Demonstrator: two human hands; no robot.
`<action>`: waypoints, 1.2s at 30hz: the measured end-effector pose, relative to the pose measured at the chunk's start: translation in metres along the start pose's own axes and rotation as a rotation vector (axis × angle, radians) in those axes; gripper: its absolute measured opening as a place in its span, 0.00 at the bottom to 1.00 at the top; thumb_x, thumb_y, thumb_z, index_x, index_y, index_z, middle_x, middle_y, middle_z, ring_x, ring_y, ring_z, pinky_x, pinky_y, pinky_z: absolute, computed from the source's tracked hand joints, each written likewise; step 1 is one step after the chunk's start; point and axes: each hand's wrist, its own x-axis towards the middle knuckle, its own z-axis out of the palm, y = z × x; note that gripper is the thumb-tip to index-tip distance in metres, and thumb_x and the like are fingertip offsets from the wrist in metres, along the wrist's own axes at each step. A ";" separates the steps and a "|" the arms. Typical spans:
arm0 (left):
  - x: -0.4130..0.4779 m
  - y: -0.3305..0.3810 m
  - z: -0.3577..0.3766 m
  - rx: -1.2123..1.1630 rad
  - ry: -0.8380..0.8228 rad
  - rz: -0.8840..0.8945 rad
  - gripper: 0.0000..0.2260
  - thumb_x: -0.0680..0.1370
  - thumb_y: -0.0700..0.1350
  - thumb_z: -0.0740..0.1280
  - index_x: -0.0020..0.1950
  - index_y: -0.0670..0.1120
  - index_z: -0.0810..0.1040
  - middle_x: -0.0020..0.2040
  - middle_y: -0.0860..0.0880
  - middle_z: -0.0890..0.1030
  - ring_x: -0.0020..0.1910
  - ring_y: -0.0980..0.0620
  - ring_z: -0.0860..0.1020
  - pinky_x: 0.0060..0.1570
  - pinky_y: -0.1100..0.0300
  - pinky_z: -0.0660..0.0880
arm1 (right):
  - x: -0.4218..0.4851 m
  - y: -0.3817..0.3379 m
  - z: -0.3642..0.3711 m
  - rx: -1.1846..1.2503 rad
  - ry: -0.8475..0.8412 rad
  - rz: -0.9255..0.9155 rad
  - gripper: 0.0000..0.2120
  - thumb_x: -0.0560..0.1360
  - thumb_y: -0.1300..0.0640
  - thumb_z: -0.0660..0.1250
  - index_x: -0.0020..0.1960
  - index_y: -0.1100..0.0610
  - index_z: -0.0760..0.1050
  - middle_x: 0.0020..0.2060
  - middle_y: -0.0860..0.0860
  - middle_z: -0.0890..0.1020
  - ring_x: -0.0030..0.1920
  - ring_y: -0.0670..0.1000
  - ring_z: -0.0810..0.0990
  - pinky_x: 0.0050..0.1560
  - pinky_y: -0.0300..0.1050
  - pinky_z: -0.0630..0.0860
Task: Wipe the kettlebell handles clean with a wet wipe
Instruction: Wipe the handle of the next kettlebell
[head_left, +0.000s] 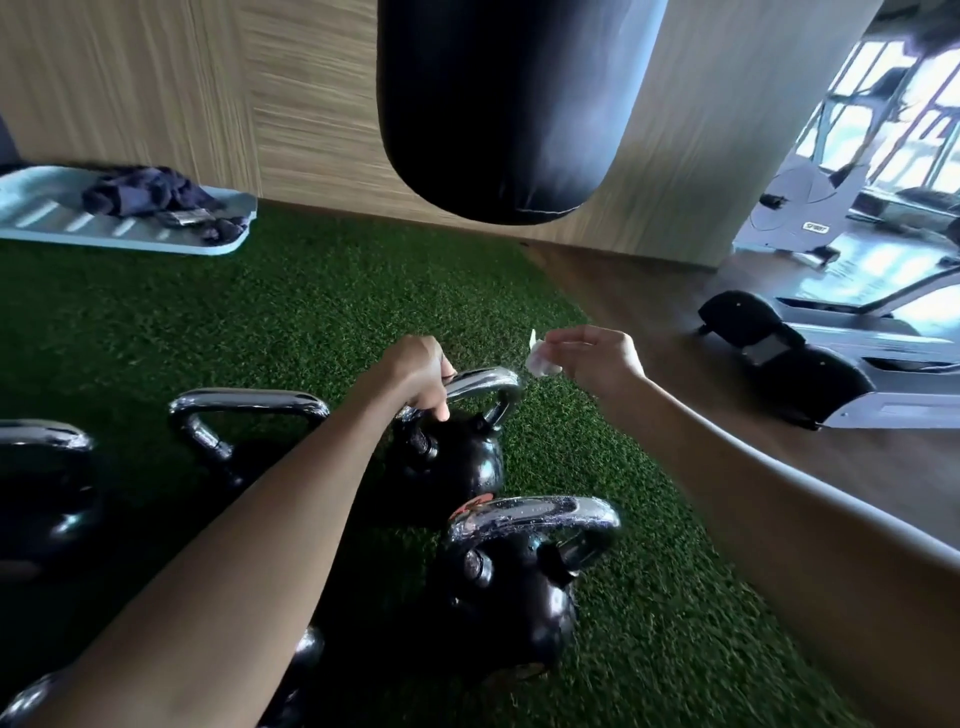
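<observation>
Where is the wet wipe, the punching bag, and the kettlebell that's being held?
wet wipe (540, 362): head view, on its crumpled white middle.
punching bag (519, 114): head view, on its black side.
held kettlebell (485, 378): head view, on its shiny handle.

I count five kettlebells: the far-left kettlebell (41, 467), the second kettlebell (249, 402), the middle kettlebell (457, 467), the nearest kettlebell (514, 597) and a fifth kettlebell (306, 649), only partly in view. I can plainly see four chrome handles. I have two grips, the left grip (415, 374) and the right grip (597, 358), and one wet wipe (540, 361). I also see one punching bag (509, 104), one blue mat (41, 208), one dark cloth (150, 195) and one treadmill (831, 364).
</observation>
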 end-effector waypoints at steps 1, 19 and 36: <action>-0.003 -0.002 0.002 0.014 -0.005 0.017 0.26 0.67 0.46 0.83 0.63 0.46 0.82 0.65 0.49 0.81 0.60 0.48 0.81 0.61 0.57 0.76 | 0.002 0.001 0.001 -0.009 -0.025 -0.018 0.10 0.68 0.60 0.81 0.47 0.55 0.85 0.43 0.50 0.89 0.44 0.49 0.86 0.50 0.45 0.79; -0.058 -0.032 0.039 0.079 0.245 0.355 0.26 0.68 0.47 0.82 0.65 0.46 0.82 0.53 0.53 0.81 0.46 0.56 0.78 0.49 0.66 0.73 | 0.031 0.008 0.018 -0.640 -0.762 -0.287 0.16 0.75 0.42 0.70 0.56 0.49 0.85 0.58 0.47 0.86 0.58 0.55 0.84 0.65 0.60 0.77; -0.064 -0.031 0.038 0.110 0.253 0.380 0.28 0.70 0.48 0.80 0.69 0.48 0.79 0.60 0.56 0.80 0.51 0.56 0.79 0.55 0.67 0.72 | 0.061 0.010 -0.001 -0.613 -0.901 -0.220 0.11 0.78 0.60 0.69 0.60 0.56 0.83 0.59 0.48 0.85 0.62 0.53 0.83 0.72 0.59 0.71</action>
